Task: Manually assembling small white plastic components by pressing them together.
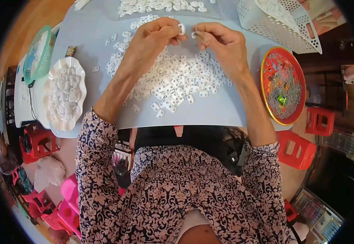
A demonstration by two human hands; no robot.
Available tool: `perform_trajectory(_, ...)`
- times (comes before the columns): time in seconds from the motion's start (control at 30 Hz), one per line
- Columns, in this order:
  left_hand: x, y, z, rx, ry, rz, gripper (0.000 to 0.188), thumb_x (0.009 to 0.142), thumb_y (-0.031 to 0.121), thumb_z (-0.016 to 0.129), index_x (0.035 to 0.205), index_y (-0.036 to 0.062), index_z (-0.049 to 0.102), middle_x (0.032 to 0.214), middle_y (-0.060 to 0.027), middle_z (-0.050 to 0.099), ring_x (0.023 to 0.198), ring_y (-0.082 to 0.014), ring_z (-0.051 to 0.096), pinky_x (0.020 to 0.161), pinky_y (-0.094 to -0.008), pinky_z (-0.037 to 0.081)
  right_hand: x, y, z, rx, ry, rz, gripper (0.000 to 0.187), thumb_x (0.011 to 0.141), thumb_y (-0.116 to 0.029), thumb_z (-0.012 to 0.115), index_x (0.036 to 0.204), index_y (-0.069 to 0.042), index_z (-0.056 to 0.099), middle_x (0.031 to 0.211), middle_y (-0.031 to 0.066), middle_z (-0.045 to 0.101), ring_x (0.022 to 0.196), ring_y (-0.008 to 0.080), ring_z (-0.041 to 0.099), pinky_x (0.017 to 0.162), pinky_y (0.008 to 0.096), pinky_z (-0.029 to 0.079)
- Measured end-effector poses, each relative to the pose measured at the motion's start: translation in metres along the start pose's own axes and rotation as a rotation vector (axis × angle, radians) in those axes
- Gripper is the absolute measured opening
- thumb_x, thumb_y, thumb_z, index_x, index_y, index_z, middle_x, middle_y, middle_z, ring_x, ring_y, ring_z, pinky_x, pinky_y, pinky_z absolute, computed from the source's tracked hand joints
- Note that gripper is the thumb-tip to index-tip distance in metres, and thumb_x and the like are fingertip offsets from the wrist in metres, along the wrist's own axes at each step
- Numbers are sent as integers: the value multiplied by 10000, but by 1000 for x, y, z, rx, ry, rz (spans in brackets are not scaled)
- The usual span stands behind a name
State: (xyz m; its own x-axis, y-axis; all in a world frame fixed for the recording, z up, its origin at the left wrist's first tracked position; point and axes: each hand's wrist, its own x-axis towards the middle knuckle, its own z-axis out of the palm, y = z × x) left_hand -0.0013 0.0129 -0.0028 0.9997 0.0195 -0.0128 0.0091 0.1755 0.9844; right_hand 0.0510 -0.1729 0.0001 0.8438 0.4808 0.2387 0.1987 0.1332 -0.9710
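Above the far half of the table both of my hands are raised, fingertips a short gap apart. My left hand (157,35) is closed, pinching a white rounded plastic piece (182,29) between thumb and fingers. My right hand (225,42) is closed too, with a small white plastic piece (194,35) at its fingertips. Whether it grips anything more is hidden by the fingers. Beneath the hands spreads a loose heap of small white rectangular plastic pieces (177,81) with dark round holes, a few lying apart near the table's front edge.
A white scalloped dish (47,101) of white rounded pieces stands left, near a green basket (49,49). At right lies a red tray (263,91) of small grey metal parts with a green wrapper. A white perforated basket (258,30) stands far right. Red stools (297,149) flank the table (225,110).
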Motion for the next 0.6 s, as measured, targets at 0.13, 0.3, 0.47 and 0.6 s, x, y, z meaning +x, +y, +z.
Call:
perform_trajectory(0.13,0,-2,-2,0,-21,13,169,873,159,577,947,27,651,812,-52,656,760,-105,548,699,-231,436,-2,1,3,-68,-63,-15,144,853,-43,631,983,15,652,798,21,642,662,60,545,598,191,460)
perform_trajectory(0.3,-1,-2,1,33,-39,73,181,869,168,584,941,19,657,808,-44,649,752,-99,546,713,-247,438,-2,-2,4,-103,-90,-22,183,850,-16,617,1031,14,620,814,30,638,660,54,539,594,190,458)
perform_trajectory(0.47,-1,-7,-2,48,-67,106,182,872,167,591,946,19,667,799,-22,632,761,-86,549,721,-238,436,-3,-5,6,-60,-126,9,246,839,24,579,1085,15,571,793,26,626,650,39,530,584,181,452)
perform_trajectory(0.6,-3,-4,0,206,-20,189,174,881,165,596,950,26,676,771,7,616,735,-64,539,677,-218,434,-3,-5,6,-118,-157,6,264,833,24,576,1096,13,563,787,17,622,642,30,522,576,177,447)
